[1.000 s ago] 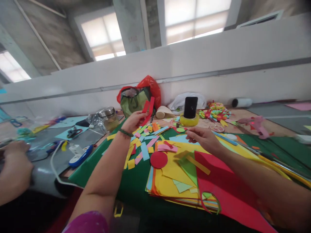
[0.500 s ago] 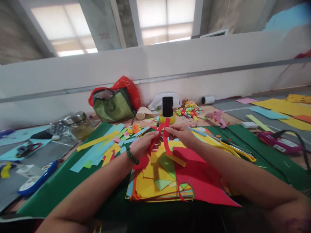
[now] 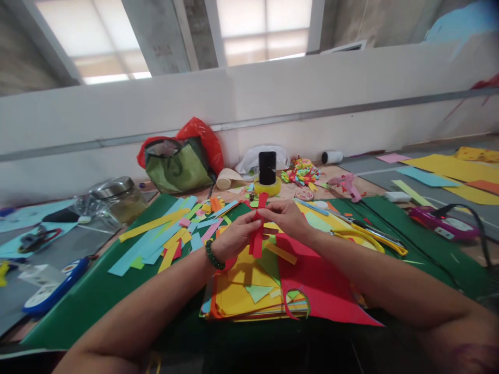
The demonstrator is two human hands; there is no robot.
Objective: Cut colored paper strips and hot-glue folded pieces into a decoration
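Both hands meet above a stack of coloured paper, with red paper strips [image 3: 258, 244] pinched upright between them. My left hand [image 3: 242, 228] is closed on the strips from the left side. My right hand [image 3: 286, 214] grips them near the top, thumb and fingers pressed together. The strips seem to lie one over the other; how many there are I cannot tell. Below lies the stack of yellow paper [image 3: 234, 298], with a large red sheet [image 3: 315, 283] that has a round cut-out. A short orange strip [image 3: 281, 253] rests on the sheet.
Loose coloured strips [image 3: 156, 244] cover the green mat [image 3: 93, 291] on the left. Yellow-handled scissors [image 3: 360, 236] and a cutter knife [image 3: 380, 234] lie right. Behind stand a phone [image 3: 267, 167] on a yellow tape roll [image 3: 268, 188], a pink glue gun [image 3: 348, 185] and a glass jar [image 3: 120, 200].
The red strips, apart and angled before, are now brought together into one upright piece. My hands have drawn closer, and the view has shifted slightly.
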